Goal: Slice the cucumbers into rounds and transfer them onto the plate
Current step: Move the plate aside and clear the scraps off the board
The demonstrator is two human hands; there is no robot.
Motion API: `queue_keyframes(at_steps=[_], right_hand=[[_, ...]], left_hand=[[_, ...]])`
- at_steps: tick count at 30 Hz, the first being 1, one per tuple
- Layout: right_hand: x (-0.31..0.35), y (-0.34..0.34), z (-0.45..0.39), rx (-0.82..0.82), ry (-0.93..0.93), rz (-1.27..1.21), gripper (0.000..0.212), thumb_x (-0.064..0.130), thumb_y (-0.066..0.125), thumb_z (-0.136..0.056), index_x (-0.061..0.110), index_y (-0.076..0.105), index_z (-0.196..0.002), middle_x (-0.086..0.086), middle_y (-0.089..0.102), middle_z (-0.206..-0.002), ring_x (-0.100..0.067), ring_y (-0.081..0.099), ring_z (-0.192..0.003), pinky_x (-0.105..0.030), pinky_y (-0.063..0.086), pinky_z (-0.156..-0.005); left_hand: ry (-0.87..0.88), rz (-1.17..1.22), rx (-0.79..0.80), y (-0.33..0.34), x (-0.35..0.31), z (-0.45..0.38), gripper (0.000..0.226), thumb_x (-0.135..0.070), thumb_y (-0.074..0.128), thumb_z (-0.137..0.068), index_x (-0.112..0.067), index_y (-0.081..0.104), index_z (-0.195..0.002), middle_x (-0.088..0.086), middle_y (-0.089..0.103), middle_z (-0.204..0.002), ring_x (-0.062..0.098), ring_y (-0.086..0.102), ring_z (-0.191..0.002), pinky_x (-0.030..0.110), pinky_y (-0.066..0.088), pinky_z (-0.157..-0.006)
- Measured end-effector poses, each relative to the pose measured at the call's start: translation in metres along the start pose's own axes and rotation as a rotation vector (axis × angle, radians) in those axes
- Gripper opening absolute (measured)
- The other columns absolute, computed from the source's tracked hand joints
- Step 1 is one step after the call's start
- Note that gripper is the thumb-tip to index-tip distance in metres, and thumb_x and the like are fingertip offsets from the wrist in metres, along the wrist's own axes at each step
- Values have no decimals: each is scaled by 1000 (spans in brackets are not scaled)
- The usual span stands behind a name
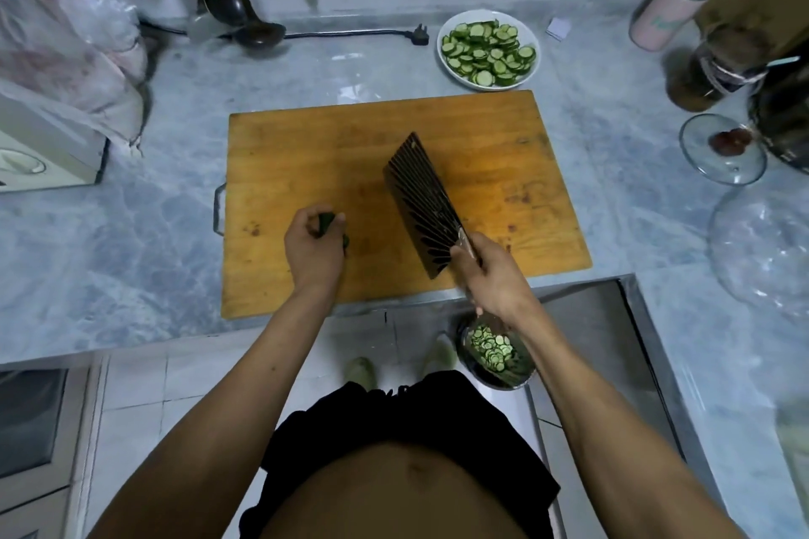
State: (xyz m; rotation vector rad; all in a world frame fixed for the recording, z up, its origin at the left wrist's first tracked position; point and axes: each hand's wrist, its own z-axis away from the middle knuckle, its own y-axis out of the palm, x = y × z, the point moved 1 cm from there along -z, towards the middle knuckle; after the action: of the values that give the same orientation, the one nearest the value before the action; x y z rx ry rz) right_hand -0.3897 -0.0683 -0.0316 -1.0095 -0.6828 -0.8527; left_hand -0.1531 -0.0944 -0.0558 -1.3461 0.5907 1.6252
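A wooden cutting board (pixel 350 144) lies on the marble counter. My left hand (pixel 313 247) grips small dark green cucumber end pieces (pixel 326 221) over the board's near left part. My right hand (pixel 492 274) holds the handle of a dark ribbed cleaver (pixel 422 201), its blade slanting across the board's middle. A white plate (pixel 535 40) heaped with cucumber rounds (pixel 488 53) sits just beyond the board's far right corner. Below the counter edge, a dark bowl (pixel 497 357) on the floor holds more cucumber slices.
A glass lid (pixel 722 149) and a clear plastic cover (pixel 761 245) lie at the right, with jars and a pink bottle (pixel 661 13) behind. A plug and cord (pixel 418 34) run along the back. An appliance (pixel 43 144) under plastic stands at the left.
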Motion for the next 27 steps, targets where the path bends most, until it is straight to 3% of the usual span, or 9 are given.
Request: queue_keyframes(at_steps=[2, 5, 9, 11, 15, 19, 23, 27], right_hand=[[-7, -3, 3, -19, 11, -206, 24, 34, 47, -104, 15, 51, -89, -13, 52, -67, -19, 46, -44, -27, 38, -37], [-19, -17, 12, -188, 36, -452, 32, 32, 47, -104, 6, 52, -87, -9, 51, -59, -18, 43, -40, -25, 36, -36], [-50, -48, 12, -325, 144, -576, 36, 34, 47, -104, 3, 57, -87, -4, 52, -55, -17, 44, -42, -24, 40, -36], [-65, -57, 9, -355, 189, -611, 37, 35, 46, -104, 4, 57, -86, -9, 55, -60, -18, 46, -43, -25, 41, -36], [-84, -58, 5, -387, 197, -508, 37, 38, 43, -105, 5, 55, -91, -12, 60, -67, -19, 51, -43, -28, 45, -40], [-90, -61, 0, -396, 204, -297, 40, 44, 38, -105, 9, 55, -94, -12, 64, -69, -22, 56, -45, -31, 49, -43], [-82, -63, -18, -374, 209, -224, 43, 44, 37, -105, 7, 55, -91, -16, 63, -66, -30, 61, -48, -40, 53, -45], [-70, -46, -37, -365, 157, -59, 45, 46, 36, -104, 9, 57, -91, -14, 64, -75, -33, 63, -65, -50, 55, -62]], left_hand=[[-6, -57, 18, 10, 3, -2, 13, -22, 68, -91, -32, 61, -90, 14, 62, -93, 29, 62, -75, 42, 56, -63], [18, -152, -2, 22, 10, -14, 14, -29, 70, -87, -34, 59, -93, 10, 67, -99, 36, 65, -87, 51, 57, -78], [94, -265, -40, 38, 6, -28, 22, -20, 69, -90, -14, 61, -110, 5, 64, -105, 21, 59, -98, 22, 45, -83], [131, -319, -47, 48, 3, -32, 24, -17, 68, -90, -9, 62, -112, 2, 62, -101, 20, 59, -100, 15, 39, -80], [342, -502, -45, 61, 6, -32, 25, -10, 61, -91, -6, 60, -115, 13, 65, -107, 30, 59, -102, 25, 42, -85], [428, -743, -120, 68, 20, -26, 31, -21, 54, -89, -16, 63, -118, 12, 61, -116, 34, 50, -113, 41, 39, -96], [485, -635, -136, 70, 39, -27, 41, -34, 53, -89, -12, 63, -123, 14, 58, -127, 31, 49, -123, 43, 41, -103], [388, -563, -187, 80, 38, -30, 47, -41, 50, -94, -15, 58, -132, 17, 45, -145, 31, 37, -137, 38, 32, -111]])
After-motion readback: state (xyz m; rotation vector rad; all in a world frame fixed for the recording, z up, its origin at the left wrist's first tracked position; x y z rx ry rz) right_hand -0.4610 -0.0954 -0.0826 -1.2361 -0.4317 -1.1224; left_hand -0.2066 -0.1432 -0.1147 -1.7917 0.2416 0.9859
